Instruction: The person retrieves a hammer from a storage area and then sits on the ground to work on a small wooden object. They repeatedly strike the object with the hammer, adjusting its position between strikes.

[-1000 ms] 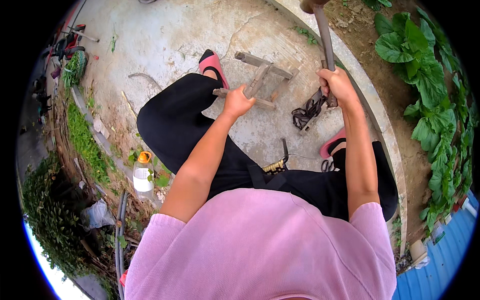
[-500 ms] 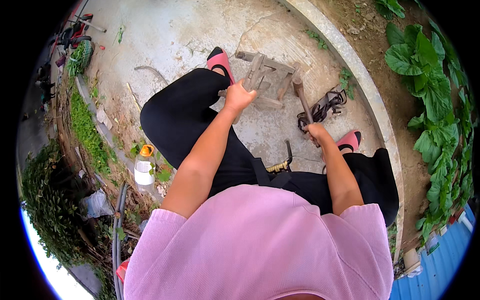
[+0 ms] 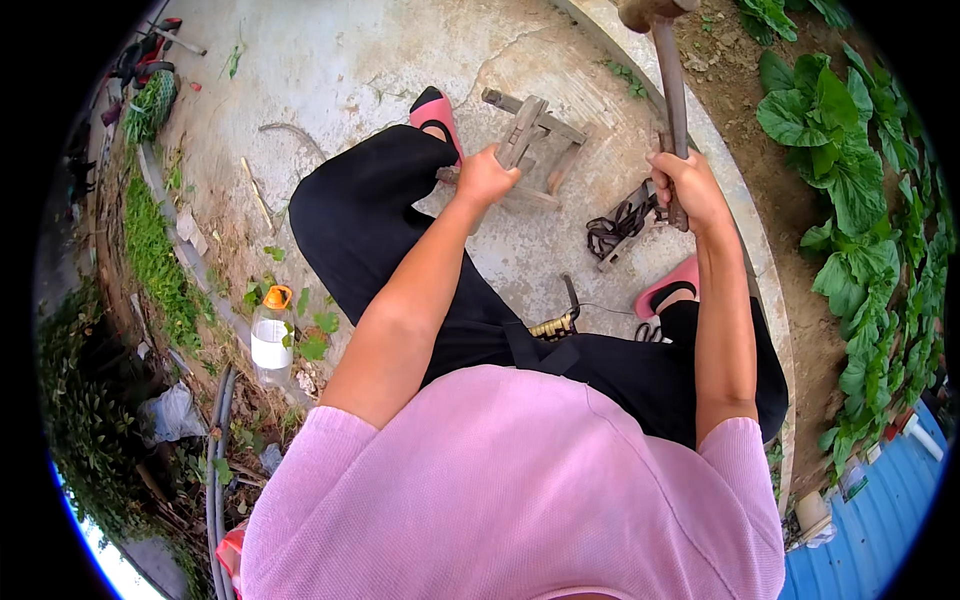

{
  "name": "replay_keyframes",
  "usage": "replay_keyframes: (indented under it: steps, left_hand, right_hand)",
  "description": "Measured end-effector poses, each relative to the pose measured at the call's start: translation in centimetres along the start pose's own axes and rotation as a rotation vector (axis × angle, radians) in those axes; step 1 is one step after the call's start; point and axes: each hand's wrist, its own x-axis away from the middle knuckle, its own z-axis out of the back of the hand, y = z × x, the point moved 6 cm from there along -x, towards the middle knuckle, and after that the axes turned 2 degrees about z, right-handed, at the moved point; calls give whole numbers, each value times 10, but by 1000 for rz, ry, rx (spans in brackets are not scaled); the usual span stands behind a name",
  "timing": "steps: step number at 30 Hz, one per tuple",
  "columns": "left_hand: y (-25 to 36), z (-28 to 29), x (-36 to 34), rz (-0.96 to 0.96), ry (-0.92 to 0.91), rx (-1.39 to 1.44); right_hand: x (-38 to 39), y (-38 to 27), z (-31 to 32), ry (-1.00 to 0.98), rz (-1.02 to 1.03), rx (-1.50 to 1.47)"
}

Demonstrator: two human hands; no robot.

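- The wooden frame [image 3: 522,132], built of weathered bars joined at angles, is ahead of the person's body, over the concrete floor [image 3: 390,62] and just beside the left pink shoe [image 3: 446,122].
- It looks stiff and fairly light, likely manageable with one hand; the dry grey wood is probably rough rather than slippery, and the joints seem the weakest places.
- The left hand [image 3: 487,178] is clamped round one bar near its lower end; that bar seems a sound place to hold, with fingers well away from the joints.
- The hammer [image 3: 671,95] stands off to the right, apart from the frame, its head partly cut off by the upper edge of the view.
- It is probably top-heavy, with a stiff, smooth handle best held low; whether the head is wood or metal, I cannot tell.
- The right hand [image 3: 692,190] is closed in a fist round the handle near its butt.
- Beyond the hands, a tangle of dark straps [image 3: 622,225] lies between the frame and the right pink shoe [image 3: 670,285]; it looks limp.
- Farther out, a clear bottle with an orange cap [image 3: 271,342] stands at the left, and leafy plants [image 3: 850,195] grow at the right.
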Motion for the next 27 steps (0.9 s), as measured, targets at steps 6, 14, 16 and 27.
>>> replay_keyframes:
  steps: [6, 14, 16, 27]
  left_hand:
    - [-5, -3, 3, -9, 50, 1]
    - [-10, 18, -4, 3, 130, -6]
    - [-19, 22, -14, 54, 121, 62]
    - [9, 13, -85, 21, -31, -18]
  right_hand:
    - [-26, 76, -26, -2, 47, -49]
    - [-20, 266, -19, 88, -678, 124]
    - [-26, 245, -13, 17, -741, 165]
    - [-1, 69, -7, -8, -247, 234]
